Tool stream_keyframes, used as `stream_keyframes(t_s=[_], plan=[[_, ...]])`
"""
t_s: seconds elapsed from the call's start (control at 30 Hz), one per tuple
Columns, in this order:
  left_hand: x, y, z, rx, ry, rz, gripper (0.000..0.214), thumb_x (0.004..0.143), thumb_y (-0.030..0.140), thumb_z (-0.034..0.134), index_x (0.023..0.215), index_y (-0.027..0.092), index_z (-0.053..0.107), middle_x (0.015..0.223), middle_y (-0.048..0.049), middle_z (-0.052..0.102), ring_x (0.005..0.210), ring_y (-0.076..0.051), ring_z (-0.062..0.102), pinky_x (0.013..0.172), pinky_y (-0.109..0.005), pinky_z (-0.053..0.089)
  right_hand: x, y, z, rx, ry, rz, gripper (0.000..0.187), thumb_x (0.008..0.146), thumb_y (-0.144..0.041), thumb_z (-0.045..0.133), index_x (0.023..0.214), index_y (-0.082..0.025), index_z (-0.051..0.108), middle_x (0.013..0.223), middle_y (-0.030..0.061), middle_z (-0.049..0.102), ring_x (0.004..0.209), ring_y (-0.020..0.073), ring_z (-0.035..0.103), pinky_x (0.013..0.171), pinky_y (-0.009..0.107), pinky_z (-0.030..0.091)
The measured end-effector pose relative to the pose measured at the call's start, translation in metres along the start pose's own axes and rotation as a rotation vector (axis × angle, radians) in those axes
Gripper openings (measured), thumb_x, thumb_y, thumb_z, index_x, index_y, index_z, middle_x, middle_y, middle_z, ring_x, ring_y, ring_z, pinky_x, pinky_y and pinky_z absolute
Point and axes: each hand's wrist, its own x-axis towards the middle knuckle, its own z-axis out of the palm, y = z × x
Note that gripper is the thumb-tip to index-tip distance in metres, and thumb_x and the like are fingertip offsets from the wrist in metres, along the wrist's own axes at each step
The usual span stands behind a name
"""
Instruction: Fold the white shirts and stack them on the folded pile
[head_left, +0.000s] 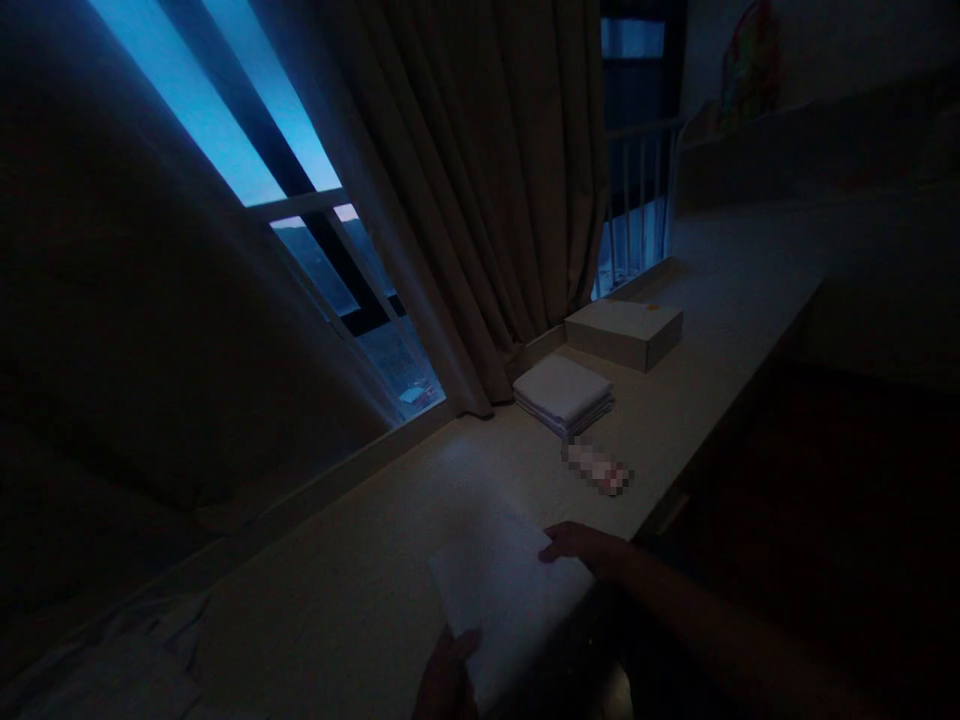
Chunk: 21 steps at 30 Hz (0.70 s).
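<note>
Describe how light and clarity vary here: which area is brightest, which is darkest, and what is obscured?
Head view: the tall blue-lit glass window is brightest; head view: the lower right sinks nearly to black; head view: coarse square pixels obscure a small pale, reddish item; head view: the flat white sheet between bare left hand and bare right hand looks dim, soft.

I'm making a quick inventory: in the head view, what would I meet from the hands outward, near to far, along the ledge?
White piece in the left hand and right hand, pixelated item, folded white stack, pale box.
</note>
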Motion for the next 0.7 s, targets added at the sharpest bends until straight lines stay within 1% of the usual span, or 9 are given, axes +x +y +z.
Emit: stream_keyframes(t_s=[0.1, 0.17, 0.3, 0.37, 0.43, 0.5, 0.6, 0.63, 0.7], plan=[[0.034, 0.029, 0.032, -0.266, -0.051, -0.112, 0.066, 0.069, 0.038, 0.064, 0.132, 0.027, 0.05, 0.118, -0.0103, 0.067, 0.104, -0.031, 0.065, 0.085, -0.047, 0.052, 0.013, -0.02, -0.043, 0.103, -0.018, -0.027, 0.036, 0.072, -0.025, 0.067, 0.106, -0.016, 0.069, 0.104, 0.0088, 0.071, 0.085, 0.0214, 0.068, 0.078, 0.032, 0.052], [0.06, 0.051, 0.054, -0.349, -0.076, -0.117, 0.072, 0.069, 0.033, 0.067, 0.137, 0.024, 0.043, 0.119, -0.0117, 0.065, 0.1, -0.029, 0.066, 0.081, -0.043, 0.054, 0.018, -0.038, -0.081, 0.113, 0.037, -0.079, 0.04, 0.069, -0.022, 0.069, 0.109, -0.015, 0.068, 0.102, 0.0081, 0.072, 0.084, 0.0205, 0.068, 0.077, 0.031, 0.052], [0.127, 0.097, 0.098, -0.343, -0.141, -0.016, 0.071, 0.07, 0.029, 0.07, 0.135, 0.025, 0.042, 0.12, -0.0117, 0.063, 0.088, -0.023, 0.067, 0.069, -0.035, 0.056, 0.028, -0.084, -0.163, 0.043, 0.173, -0.135, 0.038, 0.072, -0.016, 0.067, 0.11, -0.011, 0.067, 0.1, 0.008, 0.072, 0.082, 0.0182, 0.067, 0.076, 0.03, 0.052], [0.167, 0.121, 0.121, -0.343, -0.176, 0.039, 0.067, 0.071, 0.027, 0.069, 0.133, 0.027, 0.043, 0.121, -0.0106, 0.061, 0.086, -0.021, 0.067, 0.066, -0.034, 0.056, 0.038, -0.108, -0.202, -0.02, 0.269, -0.124, 0.037, 0.072, -0.011, 0.064, 0.11, -0.008, 0.066, 0.096, 0.0085, 0.072, 0.077, 0.0171, 0.067, 0.074, 0.029, 0.052], [0.21, 0.142, 0.142, -0.331, -0.178, 0.068, 0.065, 0.07, 0.022, 0.069, 0.13, 0.027, 0.043, 0.12, -0.0097, 0.06, 0.083, -0.019, 0.066, 0.064, -0.034, 0.056, 0.053, -0.132, -0.238, -0.129, 0.359, -0.124, 0.036, 0.074, -0.008, 0.061, 0.11, -0.005, 0.065, 0.092, 0.0072, 0.072, 0.074, 0.0153, 0.066, 0.073, 0.028, 0.051], [0.252, 0.161, 0.161, -0.303, -0.163, 0.089, 0.064, 0.069, 0.018, 0.069, 0.127, 0.025, 0.044, 0.116, -0.0092, 0.06, 0.079, -0.018, 0.065, 0.061, -0.033, 0.055, 0.07, -0.154, -0.271, -0.187, 0.421, -0.134, 0.034, 0.076, -0.006, 0.06, 0.109, -0.004, 0.065, 0.09, 0.0063, 0.072, 0.073, 0.0138, 0.065, 0.074, 0.027, 0.05], [0.306, 0.176, 0.181, -0.287, -0.163, 0.113, 0.058, 0.07, 0.017, 0.069, 0.123, 0.025, 0.046, 0.113, -0.0073, 0.061, 0.078, -0.015, 0.062, 0.062, -0.03, 0.054, 0.094, -0.177, -0.312, -0.229, 0.482, -0.155, 0.03, 0.078, -0.004, 0.059, 0.108, -0.003, 0.065, 0.091, 0.0067, 0.071, 0.073, 0.0134, 0.065, 0.074, 0.028, 0.049], [0.32, 0.176, 0.186, -0.286, -0.167, 0.114, 0.055, 0.072, 0.019, 0.069, 0.122, 0.025, 0.046, 0.112, -0.0063, 0.061, 0.078, -0.014, 0.062, 0.064, -0.03, 0.054, 0.101, -0.179, -0.322, -0.245, 0.504, -0.163, 0.029, 0.079, -0.005, 0.059, 0.108, -0.003, 0.065, 0.091, 0.0069, 0.07, 0.073, 0.0135, 0.064, 0.073, 0.028, 0.049], [0.338, 0.168, 0.192, -0.275, -0.172, 0.097, 0.047, 0.075, 0.024, 0.069, 0.118, 0.024, 0.049, 0.106, -0.0057, 0.062, 0.078, -0.013, 0.061, 0.065, -0.029, 0.053, 0.111, -0.176, -0.335, -0.279, 0.554, -0.182, 0.026, 0.081, -0.008, 0.06, 0.105, -0.002, 0.066, 0.089, 0.0072, 0.07, 0.074, 0.0139, 0.064, 0.073, 0.028, 0.048]])
